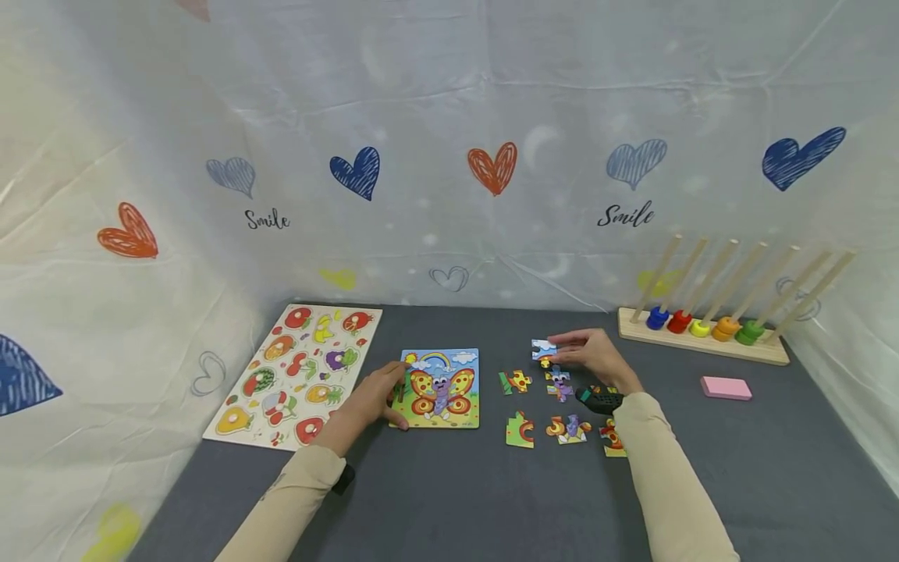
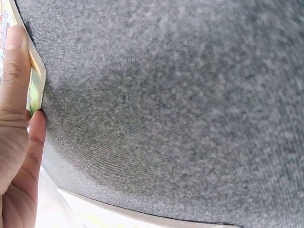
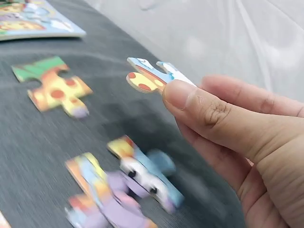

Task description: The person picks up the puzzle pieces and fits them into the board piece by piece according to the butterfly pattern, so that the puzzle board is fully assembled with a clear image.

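Note:
A square butterfly picture board (image 1: 460,375) lies on the dark table left of centre. My left hand (image 1: 375,396) holds its left side, the thumb by the near corner; the left wrist view shows thumb and a finger at the edge. Between thumb and fingers, my right hand (image 1: 597,355) pinches a jigsaw piece (image 3: 145,78) with blue sky and a red-spotted yellow patch, raised above the table. Below it lies a purple piece with eyes (image 3: 137,178). To its left is a spotted yellow-and-green piece (image 3: 54,88). Nearer lie a green piece (image 1: 520,431) and a purple-and-orange piece (image 1: 570,429).
A fruit picture board (image 1: 291,375) lies at the left, close to my left forearm. Behind on the right stands a wooden peg rack (image 1: 702,336) with coloured rings. A pink block (image 1: 726,388) lies at the right. Another jigsaw piece (image 1: 612,441) is partly behind my right sleeve.

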### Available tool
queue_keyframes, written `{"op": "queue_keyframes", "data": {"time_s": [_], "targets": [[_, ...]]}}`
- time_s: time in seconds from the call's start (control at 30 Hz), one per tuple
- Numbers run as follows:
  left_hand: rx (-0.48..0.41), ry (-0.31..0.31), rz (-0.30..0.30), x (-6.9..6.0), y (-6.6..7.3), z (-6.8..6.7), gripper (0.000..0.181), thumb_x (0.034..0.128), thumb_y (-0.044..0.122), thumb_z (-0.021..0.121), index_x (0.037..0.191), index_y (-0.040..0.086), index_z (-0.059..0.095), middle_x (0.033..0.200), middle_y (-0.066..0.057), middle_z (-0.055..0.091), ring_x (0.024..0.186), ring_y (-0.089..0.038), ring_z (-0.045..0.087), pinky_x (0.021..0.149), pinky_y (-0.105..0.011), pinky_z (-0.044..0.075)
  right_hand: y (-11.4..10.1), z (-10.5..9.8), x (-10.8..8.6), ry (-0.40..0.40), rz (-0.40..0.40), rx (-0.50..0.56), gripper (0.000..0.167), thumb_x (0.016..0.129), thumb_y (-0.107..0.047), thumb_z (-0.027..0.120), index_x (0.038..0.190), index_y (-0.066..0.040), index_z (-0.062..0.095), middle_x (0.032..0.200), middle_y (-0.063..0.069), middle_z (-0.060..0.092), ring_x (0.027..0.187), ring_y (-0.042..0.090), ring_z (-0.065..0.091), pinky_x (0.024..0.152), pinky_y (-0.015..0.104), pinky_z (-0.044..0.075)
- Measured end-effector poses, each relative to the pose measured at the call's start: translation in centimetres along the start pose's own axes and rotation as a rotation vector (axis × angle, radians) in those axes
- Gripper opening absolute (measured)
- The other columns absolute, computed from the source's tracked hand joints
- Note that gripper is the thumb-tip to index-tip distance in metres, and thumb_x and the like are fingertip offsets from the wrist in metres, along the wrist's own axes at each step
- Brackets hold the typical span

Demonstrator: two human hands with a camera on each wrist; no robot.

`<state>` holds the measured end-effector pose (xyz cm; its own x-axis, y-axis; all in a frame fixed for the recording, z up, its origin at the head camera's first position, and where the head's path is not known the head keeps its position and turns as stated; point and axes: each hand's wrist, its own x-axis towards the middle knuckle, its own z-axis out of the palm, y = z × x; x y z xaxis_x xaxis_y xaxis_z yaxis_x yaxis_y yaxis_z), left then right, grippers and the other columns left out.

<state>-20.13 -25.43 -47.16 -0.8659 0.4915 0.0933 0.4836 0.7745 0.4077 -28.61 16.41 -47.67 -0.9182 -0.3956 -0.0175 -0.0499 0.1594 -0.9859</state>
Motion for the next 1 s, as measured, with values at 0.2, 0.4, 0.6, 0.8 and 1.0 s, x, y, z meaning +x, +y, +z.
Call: {"op": "queue_keyframes", "data": {"time_s": [0.2, 0.4, 0.6, 0.8, 1.0], "targets": [[0.000, -0.009, -0.022, 0.1, 0.0, 0.0, 0.060, 0.0578, 0.033, 0.091, 0.094, 0.004, 0.053, 0.130, -0.016, 0.051, 0.069, -0.013, 0.047, 0.064, -0.027, 0.041, -0.2, 2.8, 1.2, -0.035, -0.018, 0.005, 0.039, 0.084, 0.003, 0.070, 0.119, 0.015, 0.060, 0.117, 0.030, 0.061, 0.085, 0.015, 0.069, 0.077, 0.036, 0.054], [0.012, -0.007, -0.028, 0.2, 0.0, 0.1, 0.062, 0.0574, 0.034, 0.091, 0.097, 0.003, 0.055, 0.129, -0.015, 0.052, 0.068, -0.011, 0.047, 0.064, -0.027, 0.042, -0.5, 5.2, 2.3, -0.055, -0.028, 0.008, 0.037, 0.084, 0.001, 0.071, 0.118, 0.012, 0.062, 0.114, 0.030, 0.062, 0.086, 0.019, 0.069, 0.077, 0.037, 0.054], [0.017, -0.003, -0.020, 0.1, 0.0, 0.0, 0.060, 0.0578, 0.034, 0.090, 0.094, 0.004, 0.053, 0.128, -0.015, 0.052, 0.069, -0.011, 0.046, 0.064, -0.027, 0.041, -0.9, 7.3, 2.9, -0.073, -0.054, 0.025, 0.035, 0.082, 0.003, 0.072, 0.116, 0.012, 0.064, 0.112, 0.026, 0.064, 0.086, 0.018, 0.068, 0.077, 0.037, 0.055], [0.020, -0.005, -0.023, 0.1, 0.1, 0.0, 0.060, 0.0570, 0.033, 0.091, 0.093, 0.003, 0.052, 0.130, -0.015, 0.052, 0.070, -0.012, 0.046, 0.065, -0.028, 0.041, -1.0, 9.4, 3.6, -0.081, -0.074, 0.059, 0.036, 0.079, 0.007, 0.073, 0.114, 0.011, 0.065, 0.112, 0.025, 0.065, 0.089, 0.019, 0.066, 0.077, 0.037, 0.054], [0.018, -0.012, -0.031, 0.1, 0.4, -0.2, 0.064, 0.0574, 0.033, 0.091, 0.100, 0.001, 0.055, 0.128, -0.015, 0.051, 0.071, -0.013, 0.047, 0.067, -0.029, 0.043, -1.2, 11.5, 4.3, -0.025, -0.093, -0.016, 0.036, 0.076, 0.003, 0.077, 0.111, 0.007, 0.069, 0.110, 0.021, 0.067, 0.094, 0.026, 0.065, 0.077, 0.032, 0.054]]}}
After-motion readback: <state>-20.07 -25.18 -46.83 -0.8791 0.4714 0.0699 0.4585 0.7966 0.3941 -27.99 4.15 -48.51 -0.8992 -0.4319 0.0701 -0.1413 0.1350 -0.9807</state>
